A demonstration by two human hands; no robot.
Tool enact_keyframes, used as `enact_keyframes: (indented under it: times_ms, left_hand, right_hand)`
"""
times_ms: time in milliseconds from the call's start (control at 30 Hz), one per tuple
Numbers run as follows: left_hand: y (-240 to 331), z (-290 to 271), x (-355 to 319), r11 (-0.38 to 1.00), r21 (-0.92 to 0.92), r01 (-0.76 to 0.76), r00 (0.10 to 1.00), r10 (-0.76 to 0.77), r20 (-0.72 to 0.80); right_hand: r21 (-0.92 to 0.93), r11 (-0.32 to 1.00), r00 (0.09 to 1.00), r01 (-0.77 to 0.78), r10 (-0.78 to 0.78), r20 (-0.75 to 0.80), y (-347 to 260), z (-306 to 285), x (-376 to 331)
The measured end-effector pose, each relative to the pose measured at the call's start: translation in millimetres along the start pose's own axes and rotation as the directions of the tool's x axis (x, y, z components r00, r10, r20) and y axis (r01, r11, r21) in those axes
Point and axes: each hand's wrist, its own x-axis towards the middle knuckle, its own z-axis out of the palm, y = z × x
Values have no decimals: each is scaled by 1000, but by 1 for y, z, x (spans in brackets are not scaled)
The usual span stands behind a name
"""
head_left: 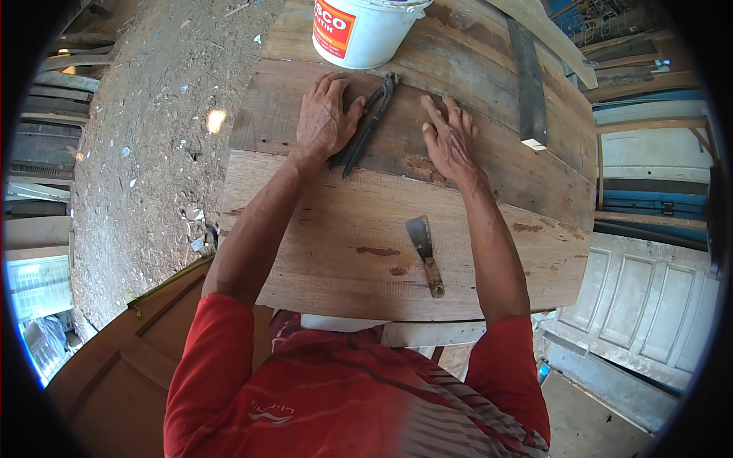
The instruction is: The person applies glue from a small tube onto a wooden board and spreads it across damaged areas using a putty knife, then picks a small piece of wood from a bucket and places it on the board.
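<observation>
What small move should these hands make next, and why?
Probably the left hand should close around the black pincers. They lie right beside its thumb, between it and the right hand, and neither hand seems to grip anything. The scraper lies farther off, nearer the person's body, so the pincers look like the easier reach.

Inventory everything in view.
Table top: 1, brown planks, centre
Bucket: 1, white, red label, top centre
Pincers: 1, black, upper centre
Scraper: 1, grey blade, brown handle, lower centre
Batten: 1, dark, upper right
Plank: 1, pale, top right
Panelled door: 1, whitish, lower right
Panelled board: 1, brown, lower left
Timber: several, grey-brown, side edges
Ground: 1, grey-brown, left
Shirt: 1, red, bottom
Left hand: 1, bare, left of pincers
Right hand: 1, bare, right of pincers
</observation>
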Motion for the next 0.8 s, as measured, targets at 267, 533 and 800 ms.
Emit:
enact_keyframes:
  times_ms: [267, 533, 800]
  left_hand:
    - [0, 2, 0, 999, -8, 32, 996, -31, 84]
    - [-2, 3, -2, 999, -38, 14, 997, -11, 77]
    - [1, 1, 1, 1000, 15, -12, 1000, 12, 11]
  right_hand:
    - [-35, 999, 999, -36, 35, -36, -4, 2, 0]
    - [-108, 990, 995, -95, 91, -47, -4, 10, -15]
    - [8, 988, 987, -156, 156, 51, -12, 4, -9]
